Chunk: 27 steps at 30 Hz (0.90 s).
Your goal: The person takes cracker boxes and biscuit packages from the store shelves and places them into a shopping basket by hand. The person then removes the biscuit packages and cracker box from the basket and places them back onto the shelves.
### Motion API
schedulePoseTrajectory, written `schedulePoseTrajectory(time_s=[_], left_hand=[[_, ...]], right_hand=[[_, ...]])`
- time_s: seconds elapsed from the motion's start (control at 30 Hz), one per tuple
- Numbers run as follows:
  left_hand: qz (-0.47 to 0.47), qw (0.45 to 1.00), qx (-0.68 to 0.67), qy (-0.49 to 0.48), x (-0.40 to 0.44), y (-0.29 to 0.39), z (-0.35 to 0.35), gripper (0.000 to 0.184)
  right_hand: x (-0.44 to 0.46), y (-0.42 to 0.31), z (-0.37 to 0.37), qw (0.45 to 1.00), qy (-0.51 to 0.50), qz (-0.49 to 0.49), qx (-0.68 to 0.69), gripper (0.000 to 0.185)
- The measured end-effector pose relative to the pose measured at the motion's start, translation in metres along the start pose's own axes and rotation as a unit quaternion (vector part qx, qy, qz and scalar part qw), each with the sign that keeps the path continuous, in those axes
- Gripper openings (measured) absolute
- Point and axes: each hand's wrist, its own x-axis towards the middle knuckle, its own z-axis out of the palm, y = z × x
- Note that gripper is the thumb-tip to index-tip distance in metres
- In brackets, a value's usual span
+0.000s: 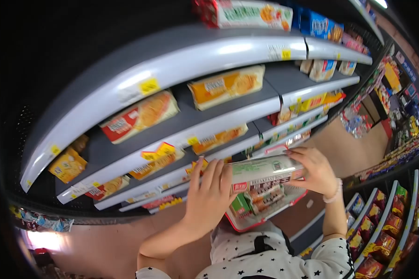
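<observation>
A long pack of biscuits point(265, 169), pale and printed with "BREAKFAST", is held level between my hands. My left hand point(209, 195) has its fingers closed round the pack's left end. Gripping the right end is my right hand point(317, 172), with a bracelet at the wrist. Just below the pack, against my body, is a shopping basket point(246, 229) with a red rim. Inside it lie a green box point(240, 204) and several packets point(268, 198), partly hidden by the pack.
Grey shelves point(237, 46) stretch across in front, with a red biscuit pack point(142, 116), an orange biscuit pack point(228, 87) and yellow price tags. Another shelf unit with red packets point(383, 244) stands at the right. An aisle floor point(111, 246) runs between and behind them.
</observation>
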Motion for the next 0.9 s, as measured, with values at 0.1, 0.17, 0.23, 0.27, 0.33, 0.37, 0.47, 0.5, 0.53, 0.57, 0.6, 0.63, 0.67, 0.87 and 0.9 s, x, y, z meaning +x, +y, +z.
schedulePoseTrajectory(time_s=[0.1,0.17,0.23,0.27,0.33,0.37,0.47,0.5,0.53,0.57,0.6,0.63,0.67,0.87,0.9], left_hand=[[-0.011,0.993,-0.052,-0.101,-0.004,0.028,0.121,0.067],[-0.025,0.983,-0.063,-0.169,-0.011,0.051,0.2,0.068],[-0.033,0.976,-0.066,-0.205,-0.018,0.073,0.268,0.067],[-0.05,0.968,-0.064,-0.24,-0.02,0.082,0.296,0.068],[-0.07,0.956,-0.059,-0.28,-0.03,0.096,0.348,0.068],[-0.105,0.945,-0.067,-0.303,-0.039,0.101,0.369,0.068],[-0.163,0.938,-0.043,-0.303,-0.047,0.115,0.393,0.067],[-0.177,0.947,-0.013,-0.27,-0.049,0.117,0.396,0.067],[-0.181,0.944,-0.007,-0.275,-0.048,0.116,0.399,0.067],[-0.196,0.939,-0.01,-0.282,-0.048,0.116,0.402,0.067],[-0.21,0.935,-0.014,-0.287,-0.048,0.118,0.405,0.068],[-0.214,0.933,-0.01,-0.29,-0.06,0.12,0.417,0.068],[-0.197,0.93,0.045,-0.306,-0.071,0.121,0.429,0.066],[-0.172,0.907,0.106,-0.369,-0.062,0.114,0.428,0.04],[-0.155,0.901,0.141,-0.38,-0.06,0.112,0.43,0.038]], right_hand=[[-0.069,0.07,0.08,0.984,-0.098,0.107,0.099,0.061],[-0.115,0.118,0.135,0.961,-0.153,0.163,0.164,0.062],[-0.154,0.162,0.187,0.92,-0.203,0.235,0.24,0.064],[-0.168,0.178,0.207,0.917,-0.205,0.237,0.246,0.064],[-0.188,0.204,0.24,0.91,-0.256,0.236,0.223,0.068],[-0.194,0.216,0.256,0.907,-0.26,0.236,0.231,0.068],[-0.197,0.229,0.282,0.895,-0.307,0.243,0.212,0.067],[-0.198,0.234,0.29,0.893,-0.31,0.24,0.222,0.067],[-0.2,0.24,0.304,0.893,-0.308,0.234,0.23,0.068],[-0.201,0.244,0.317,0.894,-0.305,0.228,0.236,0.069],[-0.208,0.25,0.334,0.909,-0.303,0.195,0.21,0.07],[-0.207,0.25,0.336,0.908,-0.305,0.191,0.215,0.07],[-0.203,0.251,0.338,0.896,-0.336,0.192,0.217,0.073],[-0.198,0.243,0.349,0.9,-0.329,0.233,0.165,0.078],[-0.193,0.239,0.345,0.9,-0.342,0.243,0.118,0.078]])
